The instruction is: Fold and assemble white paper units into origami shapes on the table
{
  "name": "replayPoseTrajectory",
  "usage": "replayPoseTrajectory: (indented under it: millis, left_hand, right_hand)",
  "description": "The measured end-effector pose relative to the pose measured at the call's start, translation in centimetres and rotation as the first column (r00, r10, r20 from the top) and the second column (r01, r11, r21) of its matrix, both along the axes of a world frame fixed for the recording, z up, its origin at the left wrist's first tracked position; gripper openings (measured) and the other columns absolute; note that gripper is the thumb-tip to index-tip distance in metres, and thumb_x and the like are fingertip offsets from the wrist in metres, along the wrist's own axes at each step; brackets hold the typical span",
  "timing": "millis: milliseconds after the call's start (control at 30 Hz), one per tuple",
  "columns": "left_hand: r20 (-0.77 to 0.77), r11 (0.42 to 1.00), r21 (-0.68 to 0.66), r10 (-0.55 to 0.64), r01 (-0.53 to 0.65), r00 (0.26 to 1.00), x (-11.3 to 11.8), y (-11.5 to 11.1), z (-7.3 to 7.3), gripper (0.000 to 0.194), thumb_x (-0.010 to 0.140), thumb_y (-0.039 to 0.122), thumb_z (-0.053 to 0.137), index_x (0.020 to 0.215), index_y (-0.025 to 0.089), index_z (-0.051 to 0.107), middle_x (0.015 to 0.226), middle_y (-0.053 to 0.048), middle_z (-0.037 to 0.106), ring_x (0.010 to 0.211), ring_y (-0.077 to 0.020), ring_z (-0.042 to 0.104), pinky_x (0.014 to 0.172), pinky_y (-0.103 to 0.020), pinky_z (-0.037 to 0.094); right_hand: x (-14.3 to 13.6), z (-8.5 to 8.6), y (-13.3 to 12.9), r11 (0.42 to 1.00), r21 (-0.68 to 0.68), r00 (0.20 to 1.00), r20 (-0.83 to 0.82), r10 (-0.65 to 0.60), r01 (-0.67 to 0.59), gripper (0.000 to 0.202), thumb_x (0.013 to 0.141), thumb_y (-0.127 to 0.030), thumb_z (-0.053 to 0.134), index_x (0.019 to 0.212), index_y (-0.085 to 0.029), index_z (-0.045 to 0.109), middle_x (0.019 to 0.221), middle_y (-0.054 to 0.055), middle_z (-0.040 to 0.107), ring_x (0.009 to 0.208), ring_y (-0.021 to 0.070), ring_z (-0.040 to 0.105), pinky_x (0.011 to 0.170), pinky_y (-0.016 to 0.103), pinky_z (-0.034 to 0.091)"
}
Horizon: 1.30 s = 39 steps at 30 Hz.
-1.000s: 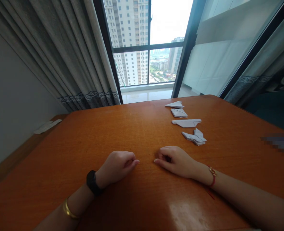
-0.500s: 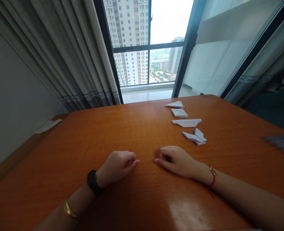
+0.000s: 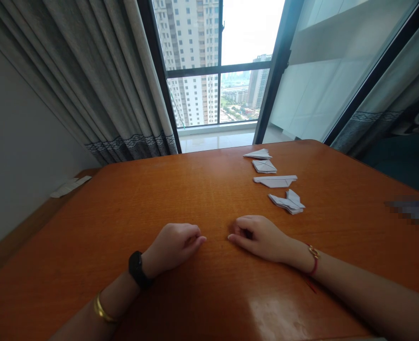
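Observation:
My left hand (image 3: 175, 246) rests on the brown wooden table (image 3: 152, 189), its fingers curled into a loose fist with nothing showing in it. Across a small gap, my right hand (image 3: 261, 237) lies on the wood too. Its fingers are curled in toward the thumb, and the hollow between them holds nothing. Just beyond the right hand sits a folded white paper shape with a raised flap (image 3: 288, 202). Farther back lie a long flat folded paper (image 3: 276, 181), a squarish folded paper (image 3: 264, 166) and a pointed folded paper (image 3: 258, 154).
At the left edge, a pale flat item (image 3: 70, 186) lies on a ledge. A blurred grey patch (image 3: 413, 213) covers something at the right. Past the table's far edge are a grey curtain (image 3: 124, 94) and a window (image 3: 219, 71).

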<state>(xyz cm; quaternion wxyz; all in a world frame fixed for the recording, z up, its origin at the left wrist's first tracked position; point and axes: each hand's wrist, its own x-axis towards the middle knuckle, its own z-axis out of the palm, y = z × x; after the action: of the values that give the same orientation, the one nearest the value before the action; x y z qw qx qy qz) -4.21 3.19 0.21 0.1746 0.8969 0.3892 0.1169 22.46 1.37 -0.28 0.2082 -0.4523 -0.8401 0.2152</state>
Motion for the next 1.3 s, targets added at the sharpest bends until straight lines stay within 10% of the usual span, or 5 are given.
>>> replayPoseTrajectory:
  millis: [1300]
  left_hand:
    - [-0.009,1.0,0.001,0.001,-0.001,1.0,0.09,-0.03,0.02,0.026,0.094,0.035,0.048,0.077,0.019,0.059,0.066,0.002,0.058,0.059,-0.0119,0.051,0.057,-0.024,0.032]
  right_hand:
    - [0.0,0.09,-0.15,1.0,0.014,1.0,0.018,0.013,-0.013,0.027,0.089,-0.035,0.058,0.069,-0.019,0.052,0.069,0.0,0.061,0.062,0.0124,0.051,0.06,0.025,0.034]
